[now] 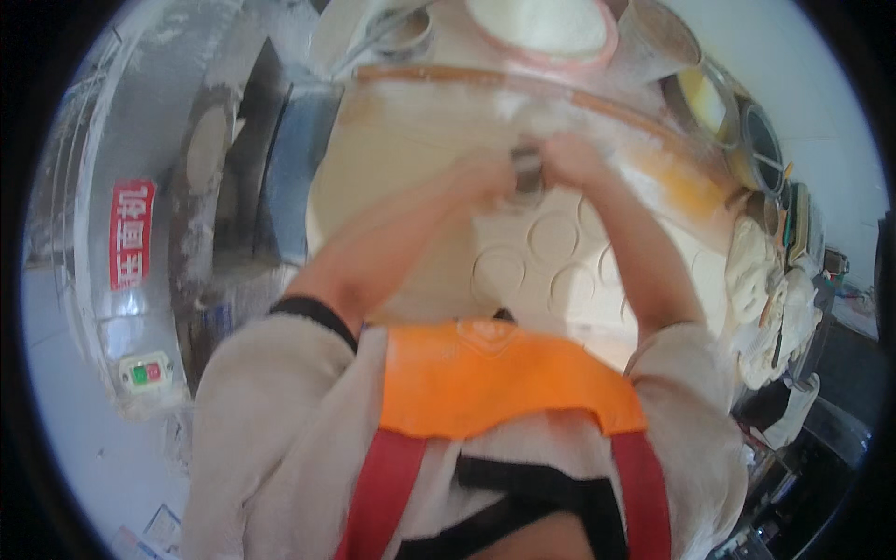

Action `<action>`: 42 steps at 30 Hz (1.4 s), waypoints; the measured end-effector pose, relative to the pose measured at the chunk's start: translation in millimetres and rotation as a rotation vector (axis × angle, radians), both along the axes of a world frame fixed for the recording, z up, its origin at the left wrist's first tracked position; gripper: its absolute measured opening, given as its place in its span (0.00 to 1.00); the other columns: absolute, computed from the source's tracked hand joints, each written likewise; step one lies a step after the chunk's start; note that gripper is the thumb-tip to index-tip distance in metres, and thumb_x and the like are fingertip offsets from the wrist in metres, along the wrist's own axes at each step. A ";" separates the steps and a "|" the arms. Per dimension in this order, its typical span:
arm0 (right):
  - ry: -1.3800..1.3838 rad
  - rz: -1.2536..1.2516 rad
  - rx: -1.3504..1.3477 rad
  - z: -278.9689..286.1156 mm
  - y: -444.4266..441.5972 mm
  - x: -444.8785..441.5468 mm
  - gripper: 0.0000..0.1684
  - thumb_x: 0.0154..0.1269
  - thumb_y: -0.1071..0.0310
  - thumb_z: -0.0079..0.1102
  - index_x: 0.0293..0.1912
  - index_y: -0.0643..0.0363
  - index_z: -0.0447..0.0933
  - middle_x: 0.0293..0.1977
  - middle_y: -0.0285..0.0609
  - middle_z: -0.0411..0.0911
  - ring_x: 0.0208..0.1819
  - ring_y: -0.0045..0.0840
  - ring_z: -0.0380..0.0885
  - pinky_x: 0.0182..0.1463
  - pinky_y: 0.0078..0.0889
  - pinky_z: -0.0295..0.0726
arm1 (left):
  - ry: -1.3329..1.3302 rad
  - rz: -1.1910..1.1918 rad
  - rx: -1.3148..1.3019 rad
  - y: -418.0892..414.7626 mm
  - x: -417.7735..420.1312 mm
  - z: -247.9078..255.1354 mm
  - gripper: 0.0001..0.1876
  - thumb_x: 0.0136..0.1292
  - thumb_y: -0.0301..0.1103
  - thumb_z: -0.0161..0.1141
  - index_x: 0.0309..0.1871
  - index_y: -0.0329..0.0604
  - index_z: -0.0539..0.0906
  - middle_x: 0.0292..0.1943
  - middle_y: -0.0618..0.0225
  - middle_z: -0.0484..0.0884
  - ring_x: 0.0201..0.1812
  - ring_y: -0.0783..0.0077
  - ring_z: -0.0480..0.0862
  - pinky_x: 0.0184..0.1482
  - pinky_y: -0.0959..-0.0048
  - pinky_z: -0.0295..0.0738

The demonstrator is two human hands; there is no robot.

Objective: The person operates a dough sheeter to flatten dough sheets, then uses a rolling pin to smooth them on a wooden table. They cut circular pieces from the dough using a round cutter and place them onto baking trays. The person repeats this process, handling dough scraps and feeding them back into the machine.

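Observation:
A wide sheet of rolled dough (pixel 399 182) lies before me. Between my two hands is a metal ring cutter (pixel 528 171), blurred and apparently against the dough. My left hand (pixel 490 176) grips it from the left; my right hand (pixel 572 159) has hold of it from the right. Motion blur hides the separate fingers. Several round outlines, one a cut dough circle (pixel 553 236), mark the sheet nearer my chest and under my right forearm. Left of the cutter the visible dough is smooth.
A dough-pressing machine (pixel 126 238) stands at the left, its green and red switch (pixel 145 372) low. A long wooden rolling pin (pixel 469 74) lies behind the dough. Beyond are a pink-rimmed basin of flour (pixel 610 38) and a metal bucket (pixel 661 42). Dough pieces (pixel 752 273) lie at the right.

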State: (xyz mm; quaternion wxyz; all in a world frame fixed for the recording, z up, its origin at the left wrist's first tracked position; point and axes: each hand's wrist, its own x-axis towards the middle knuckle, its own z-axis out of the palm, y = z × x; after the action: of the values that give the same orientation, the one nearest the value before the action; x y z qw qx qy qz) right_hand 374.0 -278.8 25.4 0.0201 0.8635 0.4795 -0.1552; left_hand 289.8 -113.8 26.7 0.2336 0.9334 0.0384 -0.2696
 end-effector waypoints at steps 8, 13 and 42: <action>0.117 -0.112 0.010 6.9 46.5 -114.1 0.34 0.50 0.70 0.62 0.61 0.52 0.72 0.28 0.51 0.81 0.31 0.45 0.82 0.34 0.46 0.79 | -0.093 0.008 0.070 36.1 -116.4 -4.4 0.13 0.56 0.39 0.60 0.37 0.39 0.85 0.35 0.50 0.85 0.39 0.50 0.86 0.41 0.55 0.79; 0.051 -0.069 0.098 85.7 75.0 -92.6 0.30 0.52 0.71 0.60 0.59 0.54 0.73 0.30 0.52 0.82 0.33 0.45 0.82 0.37 0.48 0.79 | -0.041 0.029 -0.041 72.7 -92.2 57.9 0.10 0.56 0.35 0.59 0.35 0.39 0.85 0.34 0.49 0.85 0.38 0.48 0.85 0.42 0.54 0.79; 0.176 0.203 -0.040 17.9 212.3 -64.8 0.26 0.54 0.69 0.58 0.56 0.48 0.75 0.30 0.49 0.82 0.35 0.43 0.83 0.37 0.48 0.79 | 0.059 0.290 0.063 173.9 -98.8 8.3 0.12 0.54 0.34 0.61 0.39 0.37 0.85 0.36 0.47 0.85 0.40 0.51 0.87 0.42 0.55 0.80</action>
State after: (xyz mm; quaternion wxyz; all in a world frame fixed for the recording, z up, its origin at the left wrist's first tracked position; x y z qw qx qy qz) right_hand 309.2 -66.5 43.3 0.0107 0.7930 0.5612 -0.2370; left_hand 191.0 60.1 35.0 0.2395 0.9166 0.1882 -0.2590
